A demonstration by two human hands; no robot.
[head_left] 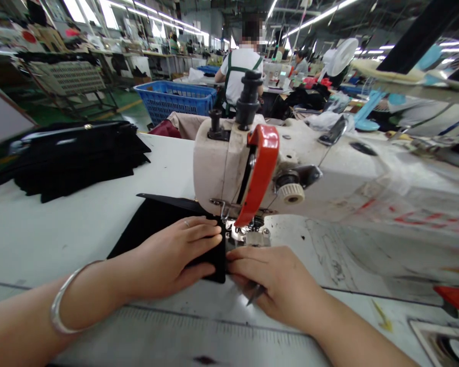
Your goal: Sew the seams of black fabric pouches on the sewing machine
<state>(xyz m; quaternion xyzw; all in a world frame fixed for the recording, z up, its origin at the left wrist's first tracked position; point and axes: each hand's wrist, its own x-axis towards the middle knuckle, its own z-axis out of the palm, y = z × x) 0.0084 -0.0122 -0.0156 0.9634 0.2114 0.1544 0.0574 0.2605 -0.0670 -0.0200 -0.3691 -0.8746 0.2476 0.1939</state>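
Observation:
A black fabric piece point(149, 219) lies on the white sewing table, its right edge beside the needle area of a white sewing machine point(222, 168) with a red guard. My left hand point(179, 250) rests flat on this fabric, fingers spread and pointing right toward the machine foot. Just right of the fabric's edge, my right hand point(271, 275) is curled, with its fingertips close to the edge. Between its fingers it holds a small dark pointed tool point(256, 294), mostly hidden by the hand. The metal presser foot area point(248, 234) is lit above my right fingers.
A stack of black fabric pieces point(80, 158) lies at the table's left. Behind the table stand a blue basket point(176, 99) and a person point(240, 71) seen from behind. A white fan point(340, 57) is at the back right. A printed ruler scale point(214, 326) runs along the front.

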